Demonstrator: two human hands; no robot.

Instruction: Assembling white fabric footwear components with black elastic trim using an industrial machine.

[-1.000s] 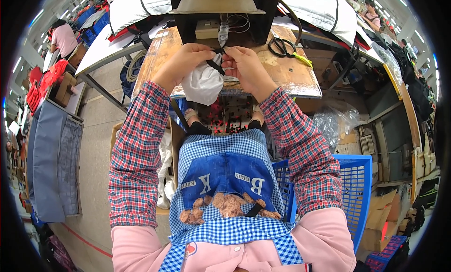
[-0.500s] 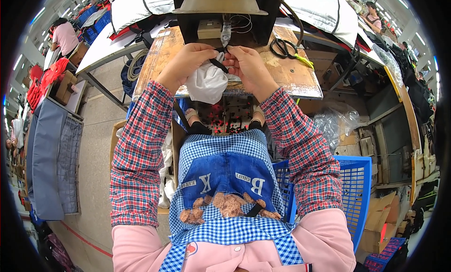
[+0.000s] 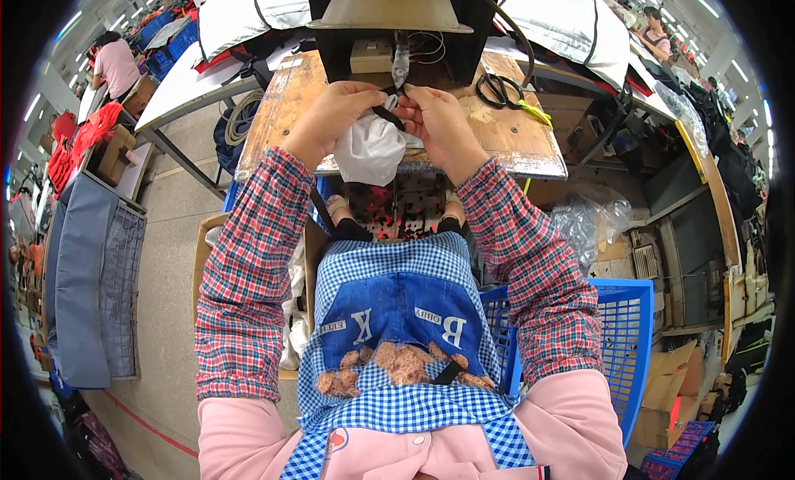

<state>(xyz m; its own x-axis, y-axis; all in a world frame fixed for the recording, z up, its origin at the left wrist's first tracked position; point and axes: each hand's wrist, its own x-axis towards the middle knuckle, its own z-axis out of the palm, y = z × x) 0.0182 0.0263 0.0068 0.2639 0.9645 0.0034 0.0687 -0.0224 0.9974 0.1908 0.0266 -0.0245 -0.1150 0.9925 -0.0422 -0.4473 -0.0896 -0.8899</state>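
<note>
My left hand (image 3: 335,115) and my right hand (image 3: 439,124) meet over the front of a worn wooden worktable (image 3: 513,144). Together they pinch a white fabric piece (image 3: 368,153) and a black strap (image 3: 385,115) on it. The strap sits just below the metal tip of a black machine (image 3: 402,66) that stands at the table's back. The white fabric hangs down under my left palm toward the table edge. Both forearms wear red plaid sleeves.
Black scissors (image 3: 499,89) with a yellow tag lie on the table to the right. A blue plastic crate (image 3: 621,347) stands at my right, a cardboard box (image 3: 207,248) at my left. Clear plastic bags (image 3: 592,219) lie on the floor. Another person (image 3: 112,62) works far left.
Both hands have shifted slightly; the white fabric has been drawn up a little closer to the machine tip, the fingers regripping the black strap.
</note>
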